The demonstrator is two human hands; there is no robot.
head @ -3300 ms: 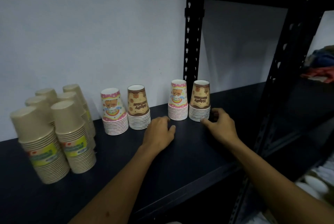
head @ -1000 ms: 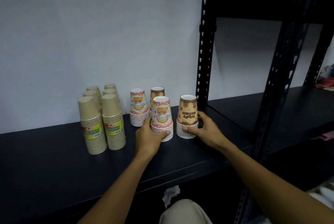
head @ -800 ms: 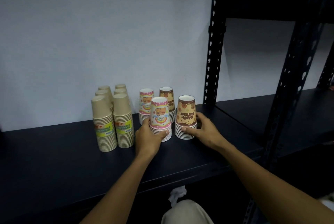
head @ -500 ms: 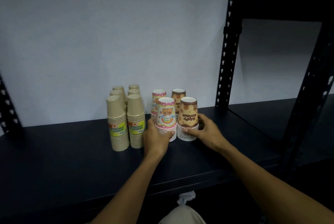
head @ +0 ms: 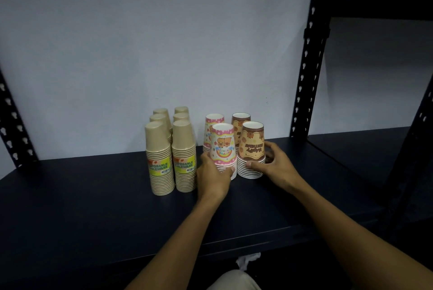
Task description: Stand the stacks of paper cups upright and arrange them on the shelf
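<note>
Arranging, by the look of it, with the standing-up seemingly done: every stack in sight upright on the dark flat metal shelf [head: 93,207]. Left hand [head: 212,177] wrapped round the base of the front pink paper-cup stack with the rainbow print [head: 222,149], thumb across its lower rims. Right hand [head: 273,165] cupped round the base of the front brown paper-cup stack with inverted lettering [head: 251,150], thumb on the rims in front, fingers curled behind. Both stacks touching or nearly so, just right of the six plain tan paper-cup stacks with yellow-green labels [head: 172,149]. Directly behind the held pair, a rear pink stack [head: 210,123] and a rear brown stack [head: 239,119].

Long axis of each held stack vertical; mouths down on the shelf, closed bottoms up, narrow end uppermost, print upside down.

Next, probably a small nudge left and back to close the gap toward the tan stacks, then release; calls for low, even pressure so the light stacks slide rather than tip.
</note>
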